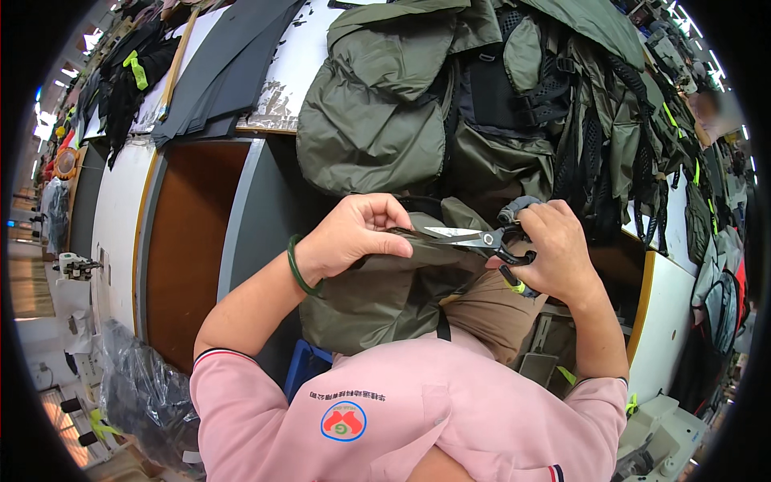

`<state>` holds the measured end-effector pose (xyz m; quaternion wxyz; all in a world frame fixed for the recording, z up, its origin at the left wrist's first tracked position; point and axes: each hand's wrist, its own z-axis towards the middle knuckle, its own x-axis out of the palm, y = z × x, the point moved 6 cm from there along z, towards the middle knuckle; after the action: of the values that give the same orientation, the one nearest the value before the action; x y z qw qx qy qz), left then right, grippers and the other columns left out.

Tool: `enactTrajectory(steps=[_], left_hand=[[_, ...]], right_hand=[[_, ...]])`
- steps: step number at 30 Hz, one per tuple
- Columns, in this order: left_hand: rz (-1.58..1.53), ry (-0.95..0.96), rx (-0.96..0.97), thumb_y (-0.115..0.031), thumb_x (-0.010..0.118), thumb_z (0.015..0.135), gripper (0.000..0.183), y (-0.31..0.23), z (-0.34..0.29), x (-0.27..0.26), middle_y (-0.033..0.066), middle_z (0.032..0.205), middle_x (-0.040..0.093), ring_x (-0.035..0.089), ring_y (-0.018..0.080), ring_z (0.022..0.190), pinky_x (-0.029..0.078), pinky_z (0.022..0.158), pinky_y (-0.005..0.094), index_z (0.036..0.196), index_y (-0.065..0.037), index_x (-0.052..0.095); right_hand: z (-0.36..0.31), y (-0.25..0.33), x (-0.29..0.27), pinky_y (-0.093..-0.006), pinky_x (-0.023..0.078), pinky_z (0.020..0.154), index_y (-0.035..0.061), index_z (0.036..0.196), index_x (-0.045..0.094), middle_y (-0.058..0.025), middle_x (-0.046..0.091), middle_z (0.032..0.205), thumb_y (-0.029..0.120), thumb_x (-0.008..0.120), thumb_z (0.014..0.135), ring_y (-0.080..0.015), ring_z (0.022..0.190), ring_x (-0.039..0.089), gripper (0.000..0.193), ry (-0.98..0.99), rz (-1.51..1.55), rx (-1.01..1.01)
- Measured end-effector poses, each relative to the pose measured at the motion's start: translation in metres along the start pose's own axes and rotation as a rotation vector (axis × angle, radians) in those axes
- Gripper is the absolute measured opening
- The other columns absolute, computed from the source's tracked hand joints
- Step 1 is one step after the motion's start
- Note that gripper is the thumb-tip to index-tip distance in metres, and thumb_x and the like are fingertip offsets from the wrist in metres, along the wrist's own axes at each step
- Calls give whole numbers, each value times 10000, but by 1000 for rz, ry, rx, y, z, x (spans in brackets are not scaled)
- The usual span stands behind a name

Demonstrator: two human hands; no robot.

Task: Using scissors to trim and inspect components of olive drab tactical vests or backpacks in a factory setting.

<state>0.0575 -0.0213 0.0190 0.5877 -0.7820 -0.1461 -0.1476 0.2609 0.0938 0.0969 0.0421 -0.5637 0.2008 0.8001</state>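
While the left hand (357,233) pinches an edge of the olive fabric (365,301) between thumb and fingers, the right hand (558,251) is closed around the dark handles of the scissors (487,239), whose blades point toward that pinch. The fabric hangs before the person's body, below the near edge of the desk (309,60); its raised edge seems held up to steady it beside the blades, though contact is hard to tell. Olive bags (373,140) lie heaped on the desk, probably for easy reach, near dark sheets (229,64).
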Motion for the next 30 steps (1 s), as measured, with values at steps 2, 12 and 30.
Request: enactTrajectory(steps=[2,12,30], left_hand=[[58,-8,43,-23,807,767,199,0,-2,5,5,844,635,598,67,800,518,724,226,859,-29,630],[845,-53,892,-3,820,689,311,-31,-23,32,59,690,511,526,256,652,537,850,396,774,-56,525],[739,-45,601,-17,819,720,268,-25,-18,34,37,753,582,564,170,685,524,786,303,819,-53,572]], right_hand=[[0,-1,-1,-378,433,701,35,788,558,-76,567,712,412,879,552,-297,679,558,549,69,0,32],[-7,-5,1,-355,401,649,63,714,549,-62,558,656,458,861,574,-268,645,575,522,174,45,17],[-7,0,-1,-363,428,616,50,696,565,-76,560,634,298,902,543,-285,617,544,445,75,178,66]])
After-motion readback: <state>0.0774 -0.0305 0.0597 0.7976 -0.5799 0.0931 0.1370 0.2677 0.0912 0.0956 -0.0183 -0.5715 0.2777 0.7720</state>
